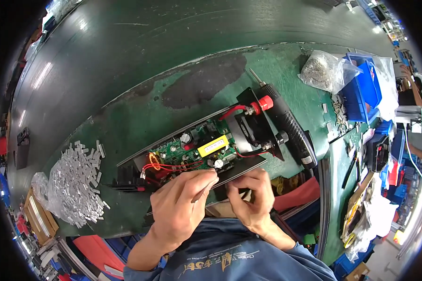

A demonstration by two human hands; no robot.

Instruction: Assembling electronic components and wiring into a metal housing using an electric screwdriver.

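Observation:
In front of me lies an opened electronic device with a green circuit board [173, 149], a yellow-wrapped transformer [213, 146], red wires and a dark metal side panel [241, 171] along its near edge. At that near edge my left hand [180, 203] is closed in a pinch, its fingertips against the board side; anything between them is hidden. My right hand [252, 199] is just below the side panel, thumb and index finger curled together, and what they hold cannot be made out. A red terminal [265, 103] and a black fan [252, 129] sit at the device's right end.
A black electric screwdriver [288, 124] lies right of the device. Many small metal pieces [77, 185] are heaped at left beside a plastic bag. At right are a bag of small parts [321, 70], a blue bin [361, 89] and black-handled pliers [350, 171]. Open drawers sit below the table edge.

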